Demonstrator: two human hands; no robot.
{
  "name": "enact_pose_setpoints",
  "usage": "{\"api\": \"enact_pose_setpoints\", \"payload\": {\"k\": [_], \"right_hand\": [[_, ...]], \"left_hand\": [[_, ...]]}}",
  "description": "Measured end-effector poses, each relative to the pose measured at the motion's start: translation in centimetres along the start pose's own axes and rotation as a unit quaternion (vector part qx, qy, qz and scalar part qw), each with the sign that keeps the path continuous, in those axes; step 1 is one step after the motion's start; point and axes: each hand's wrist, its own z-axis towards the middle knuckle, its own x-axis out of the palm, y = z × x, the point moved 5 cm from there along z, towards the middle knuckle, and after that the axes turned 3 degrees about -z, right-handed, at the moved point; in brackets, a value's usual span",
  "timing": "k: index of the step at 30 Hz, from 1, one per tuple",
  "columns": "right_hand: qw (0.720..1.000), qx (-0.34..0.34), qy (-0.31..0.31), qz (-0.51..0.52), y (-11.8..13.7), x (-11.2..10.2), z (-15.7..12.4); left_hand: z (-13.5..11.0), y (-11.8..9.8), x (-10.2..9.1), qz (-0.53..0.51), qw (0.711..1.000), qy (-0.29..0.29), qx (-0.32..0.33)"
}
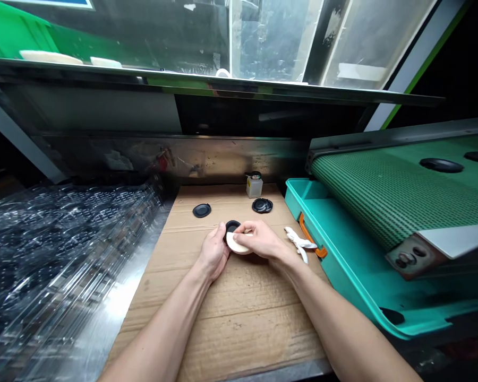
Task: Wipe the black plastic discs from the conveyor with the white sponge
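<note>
Over the middle of the cardboard sheet (239,339), my left hand (215,250) grips a round black disc-shaped part (232,225) by its side. My right hand (261,239) pinches a cream-white round pad (239,245), held against or just in front of the black part; whether they touch I cannot tell. Beyond my hands, a single black disc (202,210) lies to the left. Several black round parts (262,205) sit in a small pile to the right. Behind that pile stands a small translucent bottle (254,185) with a dark and metallic top.
A crumpled white glove or cloth (300,243) lies by a teal bin (346,286) with an orange handle. Above the bin, a green conveyor belt (382,185) carries black discs (441,165). Clear plastic trays (63,254) are stacked at left. A shelf edge (207,87) crosses overhead.
</note>
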Motion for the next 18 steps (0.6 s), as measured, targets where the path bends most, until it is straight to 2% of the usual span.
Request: {"api": "enact_pose_setpoints", "payload": {"k": [1,2,4,6,7,9,11,13,15,18], "right_hand": [[1.000,0.006,0.020,-0.014,0.0,-0.2,-0.1],[0.999,0.010,0.015,-0.031,0.0,-0.6,-0.3],[0.997,0.000,-0.050,-0.065,0.1,-1.6,-0.3],[0.989,-0.041,-0.110,-0.086,0.5,-1.9,-0.3],[0.988,-0.062,-0.111,-0.093,0.7,-1.8,-0.3],[0.990,-0.081,-0.046,-0.108,0.8,-1.0,-0.1],[0.989,-0.063,0.001,-0.136,0.5,-0.8,-0.1],[0.984,-0.052,-0.037,-0.164,0.5,-1.6,-0.2],[0.977,-0.083,-0.086,-0.176,0.9,-2.0,-0.5],[0.970,-0.135,-0.045,-0.197,1.7,-0.9,-0.8]], "left_hand": [[0.0,0.0,0.0,0.002,1.000,0.001,-0.004],[-0.1,0.0,0.1,0.007,1.000,0.002,-0.009],[-0.1,0.1,0.3,0.022,1.000,0.004,-0.018],[-0.1,0.1,0.4,0.025,1.000,0.005,-0.015],[-0.1,0.1,0.4,0.019,1.000,0.004,-0.013],[-0.2,-0.1,0.3,0.004,1.000,-0.003,-0.011],[-0.2,-0.1,0.2,0.003,1.000,-0.010,-0.018],[-0.2,0.0,0.3,0.017,0.999,-0.009,-0.028],[-0.2,0.1,0.4,0.028,0.999,-0.004,-0.030],[-0.1,0.0,0.3,0.020,1.000,-0.007,-0.023]]}}
